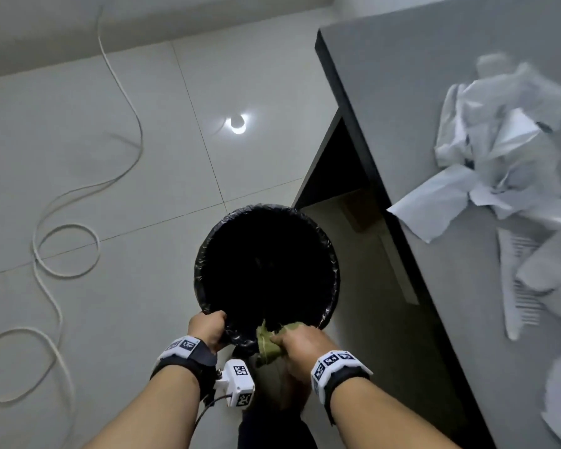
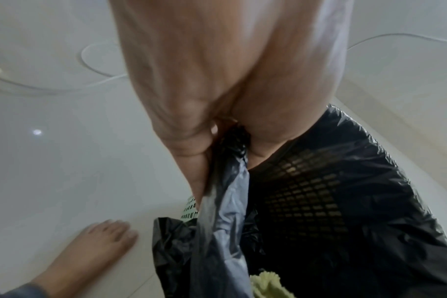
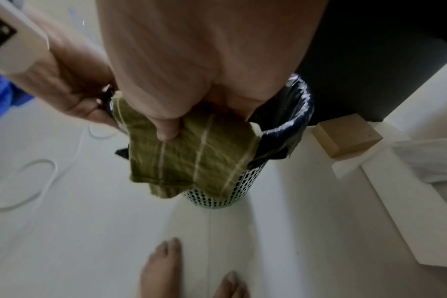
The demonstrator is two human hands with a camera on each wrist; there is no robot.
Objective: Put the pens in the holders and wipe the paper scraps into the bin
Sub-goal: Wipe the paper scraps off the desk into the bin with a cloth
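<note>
the bin (image 1: 204,254) is held at its near rim by the left hand (image 1: 208,328), fingers curled round the black liner (image 2: 357,181), seemingly so it can be brought under the desk (image 1: 434,92) edge. a green cloth (image 3: 191,153) is gripped by the right hand (image 1: 300,348) against the same rim, kept ready for wiping. the paper scraps (image 1: 499,150) lie on the desk, one overhanging its edge. the bin's inside is too dark to read; pens and holders are not in view.
</note>
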